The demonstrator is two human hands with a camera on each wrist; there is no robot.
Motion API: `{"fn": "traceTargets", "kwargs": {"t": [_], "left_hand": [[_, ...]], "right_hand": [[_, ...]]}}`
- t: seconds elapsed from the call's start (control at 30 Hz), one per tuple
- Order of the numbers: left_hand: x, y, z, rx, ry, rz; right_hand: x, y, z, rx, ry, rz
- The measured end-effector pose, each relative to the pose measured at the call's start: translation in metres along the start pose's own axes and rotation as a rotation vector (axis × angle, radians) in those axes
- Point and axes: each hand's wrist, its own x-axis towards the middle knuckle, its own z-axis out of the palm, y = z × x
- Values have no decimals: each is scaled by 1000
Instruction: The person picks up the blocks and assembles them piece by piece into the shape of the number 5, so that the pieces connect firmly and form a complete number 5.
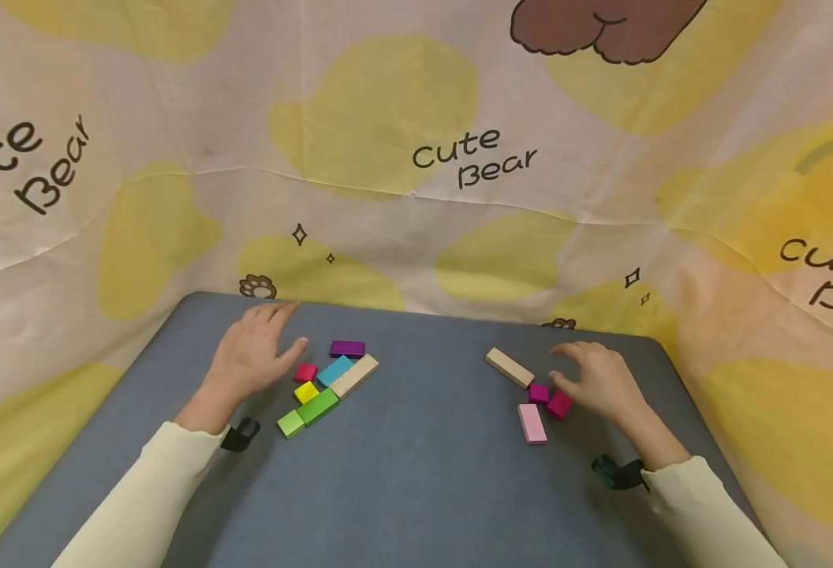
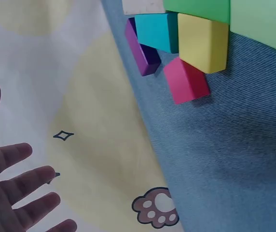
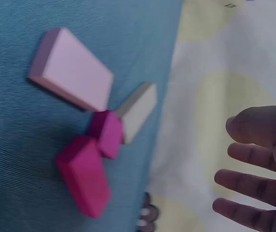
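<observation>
Has the left hand (image 1: 248,356) spread above a grey-blue cloth-covered table (image 1: 402,497), just beside a small red block (image 1: 306,372). Has the right hand (image 1: 601,380) spread too, near a small crimson block (image 1: 560,405), with finger gaps plain only in the right wrist view. At left, running near-left to far-right: a blue oblong block (image 1: 334,371) and a green oblong block (image 1: 318,407), with a yellow cubic block (image 1: 306,393) between red and green. At right, slanting far-left to near-right: a beige oblong block (image 1: 509,368); pointing away, a pink oblong block (image 1: 532,424). Legible from the head view alone: central "Cute Bear" lettering (image 1: 475,158).
</observation>
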Motion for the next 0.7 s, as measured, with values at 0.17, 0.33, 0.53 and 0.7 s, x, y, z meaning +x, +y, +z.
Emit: {"fn": "traceTargets", "kwargs": {"t": [0.17,0.33,0.53,0.7], "left_hand": [[-4,-1,5,-27,-9,-15],[-7,1,10,-39,-33,-15],[-9,5,21,-54,-34,-9],[-10,9,30,-67,-34,5]], "right_hand": [[-1,9,22,56,-42,3],[-1,16,45,83,-89,1],[0,16,60,98,-109,1],[1,13,64,62,-100,-19]]}}
